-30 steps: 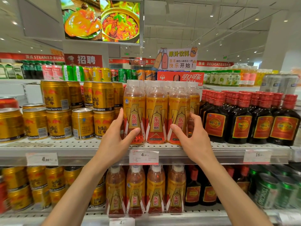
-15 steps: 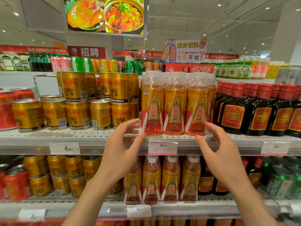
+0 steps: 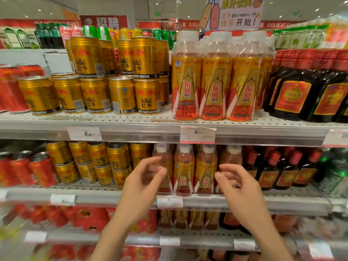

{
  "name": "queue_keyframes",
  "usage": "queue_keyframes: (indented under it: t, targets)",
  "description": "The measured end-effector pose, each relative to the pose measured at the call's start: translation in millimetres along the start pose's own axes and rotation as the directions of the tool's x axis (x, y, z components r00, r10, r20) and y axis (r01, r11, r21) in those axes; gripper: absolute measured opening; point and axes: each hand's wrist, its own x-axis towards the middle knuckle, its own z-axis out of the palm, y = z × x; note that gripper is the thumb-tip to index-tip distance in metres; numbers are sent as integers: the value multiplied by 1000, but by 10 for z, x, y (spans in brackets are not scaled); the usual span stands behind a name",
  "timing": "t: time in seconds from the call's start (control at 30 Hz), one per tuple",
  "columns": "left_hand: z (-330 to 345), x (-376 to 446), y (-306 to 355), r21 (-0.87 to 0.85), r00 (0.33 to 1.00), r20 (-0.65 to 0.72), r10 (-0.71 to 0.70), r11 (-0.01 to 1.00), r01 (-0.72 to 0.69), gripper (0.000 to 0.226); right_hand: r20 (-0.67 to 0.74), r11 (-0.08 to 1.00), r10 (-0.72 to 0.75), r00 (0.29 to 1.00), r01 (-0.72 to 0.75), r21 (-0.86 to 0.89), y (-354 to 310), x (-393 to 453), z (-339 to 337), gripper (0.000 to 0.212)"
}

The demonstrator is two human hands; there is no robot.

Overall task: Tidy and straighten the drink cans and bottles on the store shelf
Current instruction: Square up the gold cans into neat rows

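Upper shelf: a white perforated metal shelf [image 3: 131, 119] carries three groups. At left, squat gold aluminium cans [image 3: 122, 95] with red bull print stand in a front row, with taller gold cans stacked on those behind. At centre, three clear plastic bottles with orange-and-gold shrink labels and clear caps [image 3: 216, 81] stand upright at the front edge, touching side by side, with more rows behind. At right, dark glass-look bottles with red caps and red labels [image 3: 293, 95] stand closely packed.

Lower shelf: a second white shelf [image 3: 94, 194] holds smaller orange-labelled plastic bottles [image 3: 183, 172] at centre, gold cans and red cans to the left, dark red-capped bottles to the right. Paper price tags sit in the clear rail along each shelf edge.

Hands: the left hand [image 3: 140, 187] and right hand [image 3: 240, 189] are raised in front of the lower orange-labelled bottles, fingers loosely curled and spread, holding nothing. Whether any fingertip touches a bottle cannot be told; motion blur softens both.

Room: a bright store with red banner signs and a printed juice placard above.
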Motion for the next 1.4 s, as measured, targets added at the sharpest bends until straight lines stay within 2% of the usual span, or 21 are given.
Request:
queue_keyframes:
  t: [0.23, 0.4, 0.7, 0.93, 1.17, 1.27, 1.4]
  targets:
    - [-237, -61, -76, 23, 1000, 1, -16, 1000, 16, 25, 28, 1000, 7, 1000, -8, 16, 20, -28, 230, 14]
    - [-534, 26, -190, -1, 999, 33, 4, 1000, -4, 23, -8, 1000, -20, 1000, 20, 0, -109, -91, 433, 15]
    - [-1632, 397, -391, -58, 987, 110, 118, 992, -112, 20, -142, 995, -84, 986, 76, -61, -722, -295, 1274, 15]
    - [-2261, 607, -406, -27, 978, 126, 164, 986, -162, 20, -161, 984, -150, 975, 132, -118, -1225, -323, 1777, 12]
    - [-2423, 724, -218, 110, 953, 35, 301, 947, -303, 22, -118, 934, -313, 942, 282, -221, -1661, -132, 1901, 14]
    - [-2382, 860, -51, 192, 915, -15, 402, 900, -392, 24, -132, 897, -376, 917, 325, -298, -1829, 54, 1898, 14]
    - [-2297, 1173, 150, 326, 845, -52, 532, 809, -489, 36, -229, 834, -483, 845, 365, -413, -1993, 380, 1856, 21]
